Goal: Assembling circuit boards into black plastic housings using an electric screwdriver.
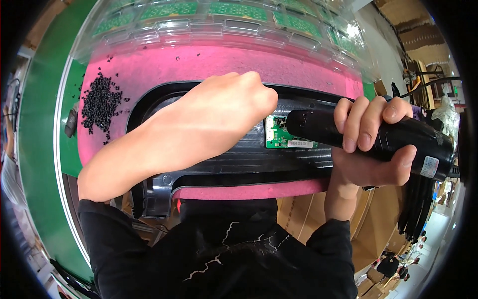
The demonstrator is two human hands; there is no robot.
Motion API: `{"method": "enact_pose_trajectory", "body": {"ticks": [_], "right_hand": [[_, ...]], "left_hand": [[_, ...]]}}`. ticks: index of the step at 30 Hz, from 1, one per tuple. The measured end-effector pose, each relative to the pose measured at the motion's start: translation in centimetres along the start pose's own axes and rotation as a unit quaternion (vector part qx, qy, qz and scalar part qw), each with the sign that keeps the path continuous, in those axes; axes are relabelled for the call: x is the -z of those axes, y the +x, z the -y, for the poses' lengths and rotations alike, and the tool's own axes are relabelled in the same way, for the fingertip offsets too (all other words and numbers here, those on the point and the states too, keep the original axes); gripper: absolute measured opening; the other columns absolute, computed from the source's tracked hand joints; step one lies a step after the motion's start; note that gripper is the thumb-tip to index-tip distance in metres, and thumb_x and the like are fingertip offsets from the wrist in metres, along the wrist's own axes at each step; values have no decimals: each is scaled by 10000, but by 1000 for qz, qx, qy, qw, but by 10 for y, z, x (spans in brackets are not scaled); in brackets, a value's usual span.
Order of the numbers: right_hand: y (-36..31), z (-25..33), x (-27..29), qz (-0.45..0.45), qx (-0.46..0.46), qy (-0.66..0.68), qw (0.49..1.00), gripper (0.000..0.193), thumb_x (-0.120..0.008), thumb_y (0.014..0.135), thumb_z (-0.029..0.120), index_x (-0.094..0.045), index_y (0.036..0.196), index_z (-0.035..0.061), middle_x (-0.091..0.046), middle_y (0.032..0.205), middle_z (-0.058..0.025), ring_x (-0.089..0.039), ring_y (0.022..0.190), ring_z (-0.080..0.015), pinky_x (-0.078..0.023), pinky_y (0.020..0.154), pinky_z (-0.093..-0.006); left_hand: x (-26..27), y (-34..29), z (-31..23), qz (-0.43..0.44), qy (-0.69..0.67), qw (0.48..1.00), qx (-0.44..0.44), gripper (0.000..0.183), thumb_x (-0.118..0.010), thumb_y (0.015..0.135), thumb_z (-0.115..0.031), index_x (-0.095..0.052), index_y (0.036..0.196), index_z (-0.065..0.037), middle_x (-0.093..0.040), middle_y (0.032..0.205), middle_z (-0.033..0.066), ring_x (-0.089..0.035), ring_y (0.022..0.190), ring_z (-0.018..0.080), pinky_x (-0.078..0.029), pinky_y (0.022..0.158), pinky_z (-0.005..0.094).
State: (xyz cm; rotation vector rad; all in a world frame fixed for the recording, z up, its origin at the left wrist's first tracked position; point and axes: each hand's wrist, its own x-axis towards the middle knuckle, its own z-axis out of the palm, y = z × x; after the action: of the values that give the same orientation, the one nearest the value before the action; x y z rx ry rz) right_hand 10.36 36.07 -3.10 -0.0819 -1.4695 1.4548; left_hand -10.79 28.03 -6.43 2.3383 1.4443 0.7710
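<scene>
The right hand (371, 142), entering from 5 o'clock, is wrapped tightly around a black electric screwdriver (368, 137) held nearly horizontal, tip pointing toward 9 o'clock over the small green circuit board (281, 135). The left hand (234, 107), forearm running from 8 o'clock, is curled knuckles-up, pressing on the black plastic panel (239, 159) beside the board; whether it holds anything cannot be told. The panel lies on a pink foam pad (199, 65), with loose black screws (101, 103) at 10 o'clock.
</scene>
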Motion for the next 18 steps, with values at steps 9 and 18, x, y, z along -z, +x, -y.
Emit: {"method": "enact_pose_trajectory", "body": {"ticks": [9,18], "right_hand": [[9,-1,-14,-12,-85,-62,994,389,-620,863,423,-453,951,83,-468,664,0,-443,529,-126,-385,611,-318],[29,-3,-28,88,-127,-232,960,361,-614,883,351,-473,1016,46,-459,657,-8,-438,527,-117,-406,609,-317]], "left_hand": [[4,12,-5,26,-24,999,9,179,-631,868,-103,-591,763,36,-577,675,215,-602,672,417,-480,588,467],[6,14,-9,58,-5,996,63,188,-545,886,-111,-579,785,44,-593,660,223,-612,653,426,-477,565,495]]}}
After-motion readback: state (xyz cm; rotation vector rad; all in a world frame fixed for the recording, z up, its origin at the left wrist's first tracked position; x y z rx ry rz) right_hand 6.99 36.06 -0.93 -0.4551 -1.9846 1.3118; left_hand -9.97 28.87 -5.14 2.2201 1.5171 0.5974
